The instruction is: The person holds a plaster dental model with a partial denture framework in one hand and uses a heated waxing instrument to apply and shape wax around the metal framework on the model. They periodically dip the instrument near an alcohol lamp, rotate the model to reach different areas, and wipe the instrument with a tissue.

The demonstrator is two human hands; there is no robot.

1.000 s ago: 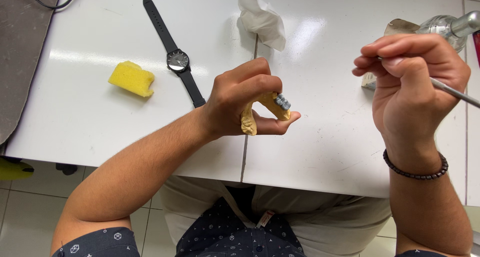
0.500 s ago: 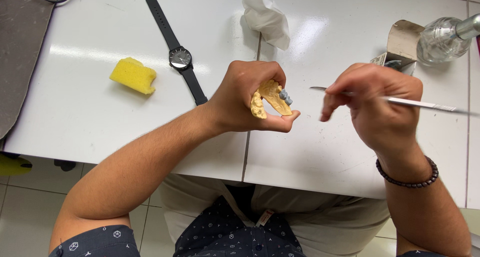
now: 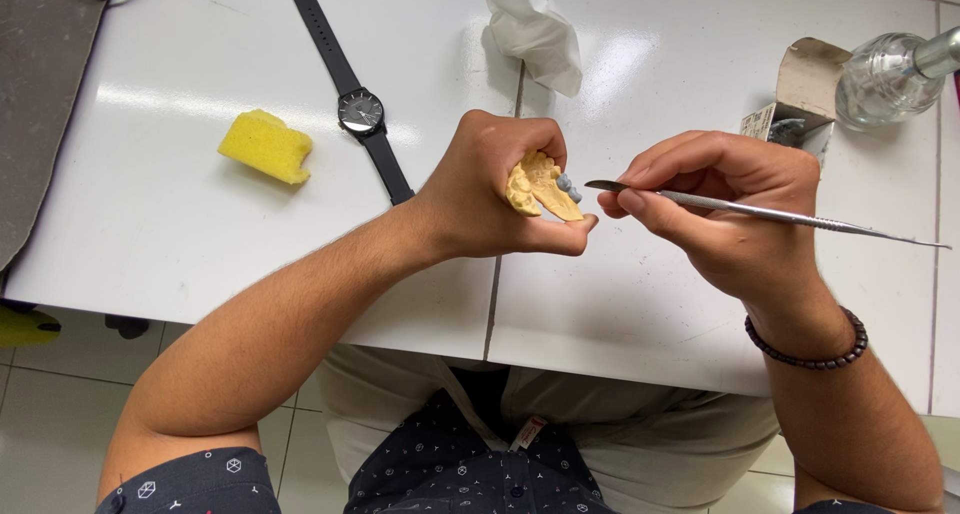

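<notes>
My left hand (image 3: 495, 189) grips a yellow plaster dental model (image 3: 540, 186) with a small grey part on its right side, held above the white table (image 3: 200, 234). My right hand (image 3: 725, 209) pinches a thin metal instrument (image 3: 760, 212) like a pen. Its flat tip points left and sits just right of the model's grey part, very close to it. The instrument's long shaft sticks out to the right past my hand. A dark bead bracelet (image 3: 810, 349) circles my right wrist.
On the table lie a yellow sponge (image 3: 265, 146), a black wristwatch (image 3: 358, 109), a crumpled white tissue (image 3: 535, 29), a small open cardboard box (image 3: 795, 99) and a glass bottle (image 3: 890, 74) at the far right. A dark mat (image 3: 40, 94) lies at the left.
My right hand has come down and left from near the bottle, bringing the instrument's tip up to the model. My left hand has turned the model slightly and stayed in place.
</notes>
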